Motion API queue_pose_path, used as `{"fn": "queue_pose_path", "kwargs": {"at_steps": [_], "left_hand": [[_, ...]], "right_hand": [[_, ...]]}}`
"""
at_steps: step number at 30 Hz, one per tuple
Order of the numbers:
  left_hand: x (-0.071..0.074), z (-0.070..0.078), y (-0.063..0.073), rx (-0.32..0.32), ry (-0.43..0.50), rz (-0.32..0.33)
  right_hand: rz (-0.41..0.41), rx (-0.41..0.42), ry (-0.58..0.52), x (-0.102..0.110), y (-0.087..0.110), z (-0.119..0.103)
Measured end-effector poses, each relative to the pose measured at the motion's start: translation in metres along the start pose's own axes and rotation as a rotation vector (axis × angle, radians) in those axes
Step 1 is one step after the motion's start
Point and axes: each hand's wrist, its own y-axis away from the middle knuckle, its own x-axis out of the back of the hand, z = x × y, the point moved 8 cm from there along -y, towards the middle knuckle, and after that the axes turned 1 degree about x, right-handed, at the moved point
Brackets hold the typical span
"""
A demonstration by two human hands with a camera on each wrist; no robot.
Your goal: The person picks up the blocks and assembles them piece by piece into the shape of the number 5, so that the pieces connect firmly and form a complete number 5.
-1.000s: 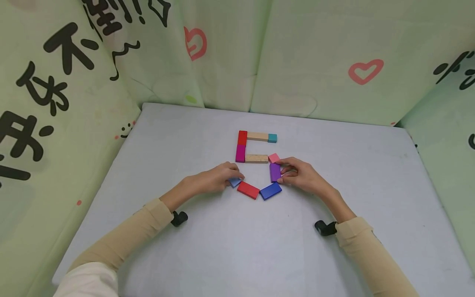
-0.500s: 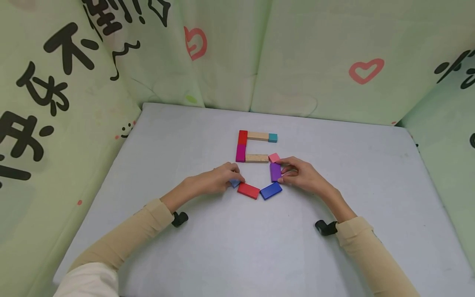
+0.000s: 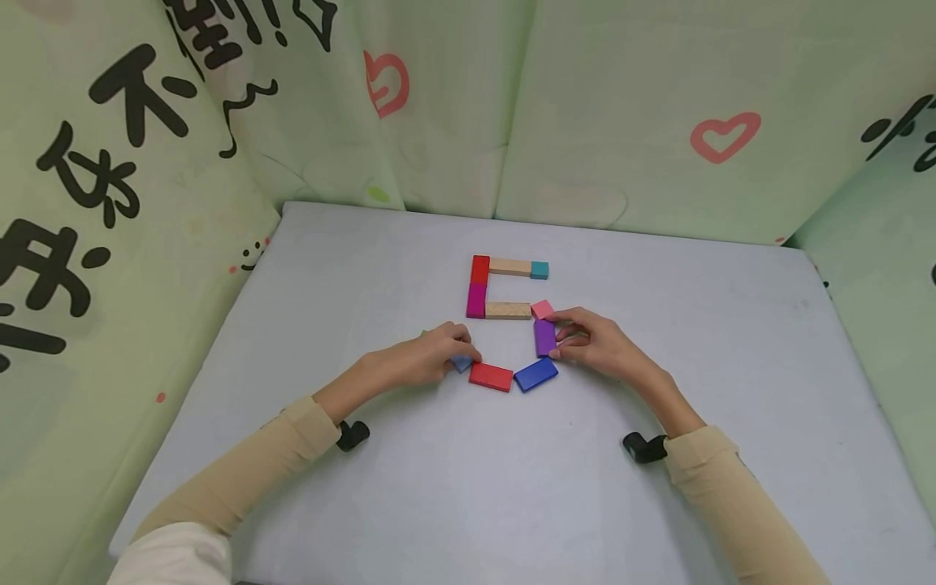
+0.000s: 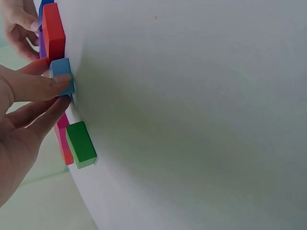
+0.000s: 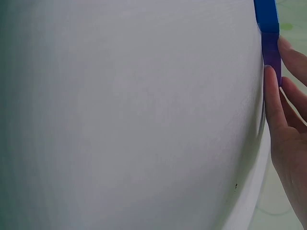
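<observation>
My left hand [image 3: 431,353] pinches a light blue block [image 4: 61,72] between thumb and fingers, at the left end of a red block [image 3: 491,377]. My right hand [image 3: 595,341] holds a purple block [image 3: 544,338], index finger near its far end and thumb near its near end. A dark blue block [image 3: 536,374] lies between the red and purple ones, angled. A small pink block [image 3: 542,309] sits at the purple block's far end. A green block [image 4: 81,143] stands beside my left fingers in the left wrist view, mostly hidden by that hand in the head view.
Beyond the hands, a red block [image 3: 479,269], a magenta block [image 3: 476,301], two plain wooden blocks [image 3: 509,266] and a teal block [image 3: 539,270] form an open-sided frame. Everything lies on a white table [image 3: 439,487]; printed green cloth [image 3: 600,106] walls the back and sides.
The near red block has turned slightly, its left end now a little closer to me. My left hand still pinches the light blue block; my right hand stays at the purple block.
</observation>
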Motion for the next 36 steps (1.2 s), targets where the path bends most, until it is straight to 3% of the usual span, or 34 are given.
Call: {"fn": "queue_pose_path", "kwargs": {"at_steps": [7,17,25,36], "left_hand": [[0.009,-0.002,0.007,-0.034,-0.01,0.056],[0.028,-0.02,0.022,0.033,0.011,0.169],[0.025,-0.037,0.026,0.154,0.001,0.13],[0.025,-0.041,0.023,0.12,0.003,0.133]], "right_hand": [[-0.001,0.001,-0.006,0.001,0.001,-0.001],[0.004,0.004,-0.005,0.001,0.001,-0.001],[-0.001,0.0,-0.002,0.001,0.0,0.0],[-0.01,-0.012,-0.01,0.001,0.001,-0.002]]}}
